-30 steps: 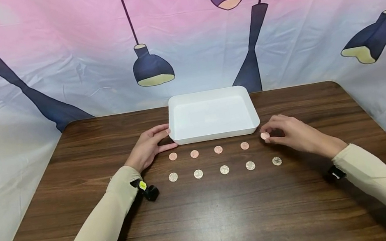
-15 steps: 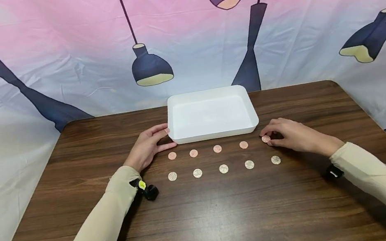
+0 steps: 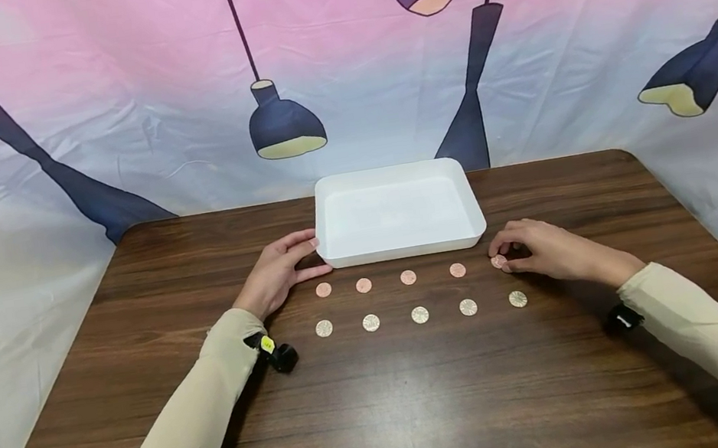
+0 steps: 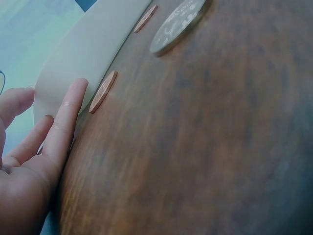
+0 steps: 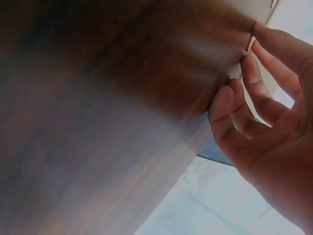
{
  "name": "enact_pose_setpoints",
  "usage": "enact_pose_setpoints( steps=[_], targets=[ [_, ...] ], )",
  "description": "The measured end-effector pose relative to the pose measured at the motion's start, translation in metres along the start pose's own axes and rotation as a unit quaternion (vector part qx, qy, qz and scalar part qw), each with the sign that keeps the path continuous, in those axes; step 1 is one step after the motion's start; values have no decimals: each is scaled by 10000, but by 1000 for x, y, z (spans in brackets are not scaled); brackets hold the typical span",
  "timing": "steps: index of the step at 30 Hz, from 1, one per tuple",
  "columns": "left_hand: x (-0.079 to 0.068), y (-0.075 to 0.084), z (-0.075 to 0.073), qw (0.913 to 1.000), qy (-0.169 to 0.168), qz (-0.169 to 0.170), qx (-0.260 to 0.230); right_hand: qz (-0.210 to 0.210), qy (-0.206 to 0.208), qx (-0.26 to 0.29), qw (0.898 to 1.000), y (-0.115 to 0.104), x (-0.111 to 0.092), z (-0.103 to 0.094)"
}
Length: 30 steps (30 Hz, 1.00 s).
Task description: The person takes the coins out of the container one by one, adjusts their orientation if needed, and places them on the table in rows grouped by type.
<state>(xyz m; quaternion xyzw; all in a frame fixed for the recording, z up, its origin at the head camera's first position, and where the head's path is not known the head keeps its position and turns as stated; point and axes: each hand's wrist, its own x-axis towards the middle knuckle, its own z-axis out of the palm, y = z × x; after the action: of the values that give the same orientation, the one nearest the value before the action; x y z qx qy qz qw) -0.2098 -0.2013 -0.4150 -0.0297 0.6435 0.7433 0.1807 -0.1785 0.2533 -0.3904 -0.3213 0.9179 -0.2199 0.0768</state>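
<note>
My right hand (image 3: 543, 247) pinches a copper-coloured coin (image 3: 499, 262) between thumb and fingers, low at the right end of a row of copper coins. In the right wrist view this coin (image 5: 249, 43) shows as a thin edge at the fingertips. My left hand (image 3: 276, 273) rests its extended fingers against the left side of a white tray (image 3: 404, 253); its straight fingers (image 4: 66, 117) also show in the left wrist view. Nearest that hand lies another copper coin (image 3: 323, 290). Below runs a second row of several silvery coins, ending at the right with one coin (image 3: 517, 299).
Both rows lie on a brown wood-grain table (image 3: 388, 421), in front of the tray. Behind the table hangs a patterned cloth (image 3: 177, 127) with printed lamps. A small black wrist camera (image 3: 281, 355) sits by the left cuff.
My right hand has lowered the copper coin from near the tray's front right corner down toward the row's right end. The left hand stays at the tray.
</note>
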Motion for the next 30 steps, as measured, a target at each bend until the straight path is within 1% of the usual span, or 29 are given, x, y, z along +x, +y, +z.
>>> enact_pose_setpoints(
  steps=[5,8,17,22,24,27,30],
  targets=[
    [0,-1,2,10000,-30,-28,-19,-27,-181,32,9998,0,-1,-2],
    [0,-1,2,10000,-32,-16,15,-72,-219,72,9997,0,-1,-2],
    [1,2,-2,10000,-6,-11,80,-234,-62,110,9996,1,4,1],
    [2,2,-5,10000,6,-7,70,-158,-43,134,9998,1,8,3],
    [2,2,-7,10000,-7,16,68,-57,-31,184,9998,0,8,3],
    [1,0,-7,9998,-30,194,76,151,165,308,9993,-1,7,4],
    [-1,1,-6,9992,86,385,73,324,626,457,9965,-3,6,5]
  ],
)
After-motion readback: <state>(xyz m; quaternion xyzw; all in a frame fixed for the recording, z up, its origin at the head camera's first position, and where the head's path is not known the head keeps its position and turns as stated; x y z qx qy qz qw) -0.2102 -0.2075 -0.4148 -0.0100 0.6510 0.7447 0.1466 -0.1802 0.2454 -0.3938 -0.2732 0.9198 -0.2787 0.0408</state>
